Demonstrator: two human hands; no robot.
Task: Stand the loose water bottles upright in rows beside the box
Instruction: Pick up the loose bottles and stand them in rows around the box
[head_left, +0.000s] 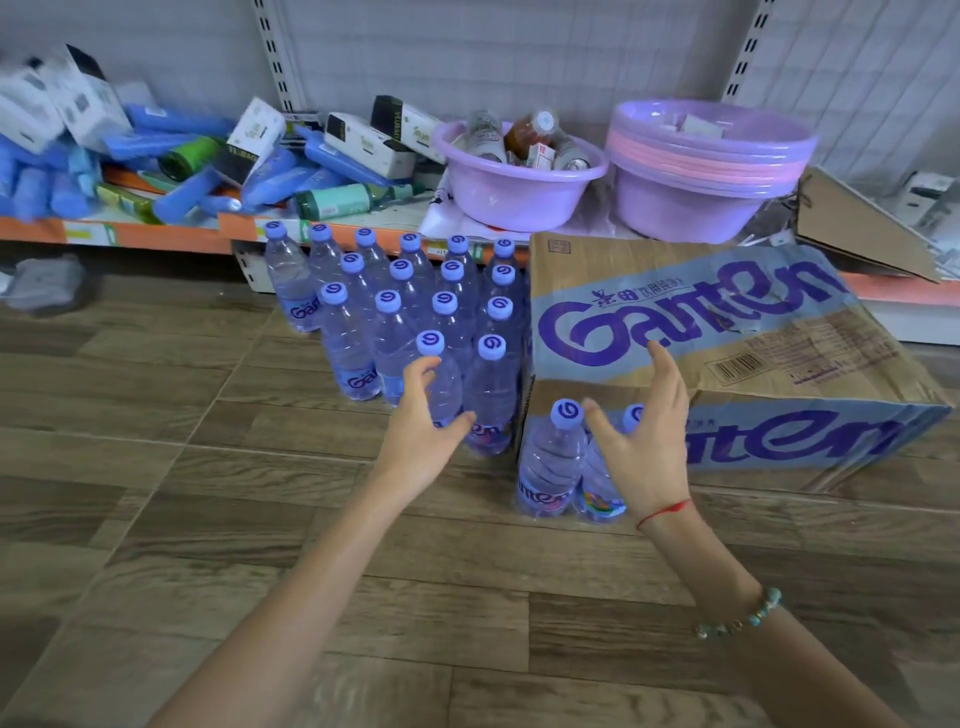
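Several clear water bottles with purple caps (400, 312) stand upright in rows on the wood floor, left of a cardboard Ganten box (727, 338). Two more bottles stand at the box's near corner, one (551, 457) in full view and the other (602, 483) partly hidden by my right hand. My left hand (423, 421) is open beside the nearest bottle of the rows (441, 384), its fingers loosely curved near that bottle, and I cannot tell whether they touch it. My right hand (644, 431) is open with spread fingers, just in front of the two corner bottles and holding nothing.
A low shelf (156, 234) behind the bottles carries blue rolls, small cartons, a purple basin (519, 182) with jars, and stacked purple and pink basins (701, 171). A flattened cardboard piece (857, 228) lies at the right. Wood-pattern floor stretches toward me.
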